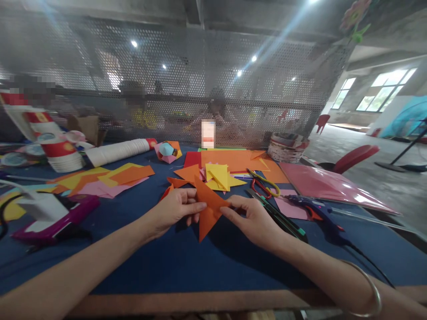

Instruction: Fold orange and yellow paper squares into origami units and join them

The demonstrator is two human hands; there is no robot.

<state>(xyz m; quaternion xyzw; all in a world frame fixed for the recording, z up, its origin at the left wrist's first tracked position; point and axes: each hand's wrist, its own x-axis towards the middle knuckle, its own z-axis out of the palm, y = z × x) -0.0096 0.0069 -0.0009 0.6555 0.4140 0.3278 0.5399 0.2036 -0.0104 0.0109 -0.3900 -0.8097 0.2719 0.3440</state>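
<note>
A folded sheet of orange paper point(209, 213), triangular in outline, is held up over the blue table at the centre. My left hand point(178, 206) pinches its left side between thumb and fingers. At the right corner, the thumb and fingertips of my right hand point(250, 218) grip the same paper. Just behind it lie folded yellow paper pieces point(218, 177) and more orange folded paper point(187, 173). Red-and-yellow-handled scissors point(263, 186) and a dark green-tipped cutter point(283, 218) rest beyond my right hand.
A blue glue gun point(313, 209) with a cord lies at right, near a pink glossy folder point(333, 186). Paper cups point(116, 152) and coloured sheets point(110, 178) occupy the left. A purple power strip point(60, 218) sits front left; a woven basket point(288, 147) stands behind.
</note>
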